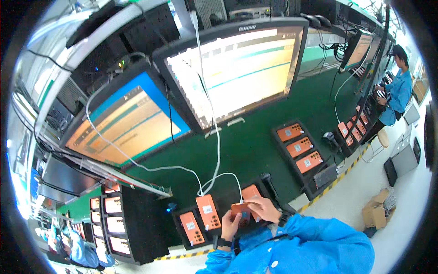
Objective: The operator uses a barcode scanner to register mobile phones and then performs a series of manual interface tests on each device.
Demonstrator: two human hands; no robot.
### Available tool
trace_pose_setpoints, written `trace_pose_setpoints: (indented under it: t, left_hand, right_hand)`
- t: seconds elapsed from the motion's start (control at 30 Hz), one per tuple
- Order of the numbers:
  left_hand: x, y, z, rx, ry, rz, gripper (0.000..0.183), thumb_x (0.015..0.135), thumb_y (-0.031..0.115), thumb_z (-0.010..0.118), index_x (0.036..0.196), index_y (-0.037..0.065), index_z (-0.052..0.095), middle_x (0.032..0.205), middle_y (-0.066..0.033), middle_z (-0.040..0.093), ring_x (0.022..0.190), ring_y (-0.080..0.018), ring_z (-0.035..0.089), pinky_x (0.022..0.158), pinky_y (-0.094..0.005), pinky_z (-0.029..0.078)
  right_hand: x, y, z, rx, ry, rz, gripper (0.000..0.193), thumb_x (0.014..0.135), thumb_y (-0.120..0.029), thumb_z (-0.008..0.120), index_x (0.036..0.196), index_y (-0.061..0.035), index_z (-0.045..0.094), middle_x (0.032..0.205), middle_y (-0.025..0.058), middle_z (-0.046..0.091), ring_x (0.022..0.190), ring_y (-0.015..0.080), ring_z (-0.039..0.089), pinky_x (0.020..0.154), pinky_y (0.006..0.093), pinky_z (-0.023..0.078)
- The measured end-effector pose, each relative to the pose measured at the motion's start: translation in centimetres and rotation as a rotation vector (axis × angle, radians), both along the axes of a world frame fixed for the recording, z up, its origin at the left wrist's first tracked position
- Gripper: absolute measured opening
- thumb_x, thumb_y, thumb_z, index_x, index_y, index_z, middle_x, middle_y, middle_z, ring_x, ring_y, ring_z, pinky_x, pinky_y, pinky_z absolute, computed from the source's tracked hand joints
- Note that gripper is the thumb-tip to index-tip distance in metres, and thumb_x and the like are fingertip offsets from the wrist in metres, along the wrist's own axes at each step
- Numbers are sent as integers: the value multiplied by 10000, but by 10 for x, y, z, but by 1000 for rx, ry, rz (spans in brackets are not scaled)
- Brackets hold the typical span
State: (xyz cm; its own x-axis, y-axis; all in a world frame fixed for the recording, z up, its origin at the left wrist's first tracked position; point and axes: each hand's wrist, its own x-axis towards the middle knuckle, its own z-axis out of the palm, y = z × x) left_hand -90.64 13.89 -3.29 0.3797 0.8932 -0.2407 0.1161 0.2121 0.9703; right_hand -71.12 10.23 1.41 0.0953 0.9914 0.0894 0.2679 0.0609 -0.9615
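Observation:
An orange phone is held tilted between my two hands, above a black tray. My left hand closes on its near left edge. My right hand grips its right side, fingertips close to the white cable plug at its far edge. Whether those fingers also touch the plug, I cannot tell. Left of my hands, an orange phone with a white label lies with its far end at another cable. Beside it sits a second labelled orange phone. A further orange phone is partly hidden behind my right hand.
Two monitors stand at the back, with white cables hanging across them. A black tray of three orange phones is on the green bench to the right. More trays stand at left. Co-workers work at both sides.

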Motion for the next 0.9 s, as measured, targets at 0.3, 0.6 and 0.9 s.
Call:
trace_pose_setpoints:
  t: [0.3, 0.6, 0.9]
  left_hand:
    - [25, 26, -6, 325, -81, 434, 289, 841, 36, 575, 1104, -59, 502, 1096, -123, 567, 958, -181, 561, 838, -295, 451]
    - [94, -45, 33, -49, -100, -535, 136, 891, 65, 569, 1006, 10, 617, 880, -57, 681, 790, -108, 636, 710, -244, 496]
    - [207, -141, 12, 35, 127, -1165, 219, 872, 175, 632, 1035, 29, 632, 887, -60, 671, 804, -116, 626, 721, -267, 499]
  right_hand:
    - [81, -148, -89, -499, 46, -477, 251, 919, -207, 560, 1017, 10, 637, 863, 82, 671, 710, 128, 624, 634, 256, 521]
    - [6, -434, -191, -1248, 463, -1155, 233, 833, -231, 596, 898, -20, 670, 784, 90, 670, 598, 178, 623, 485, 303, 500]
    - [-73, -519, -286, -1015, 335, -1145, 391, 818, -365, 604, 1045, -59, 691, 987, 152, 695, 936, 257, 653, 858, 363, 491]
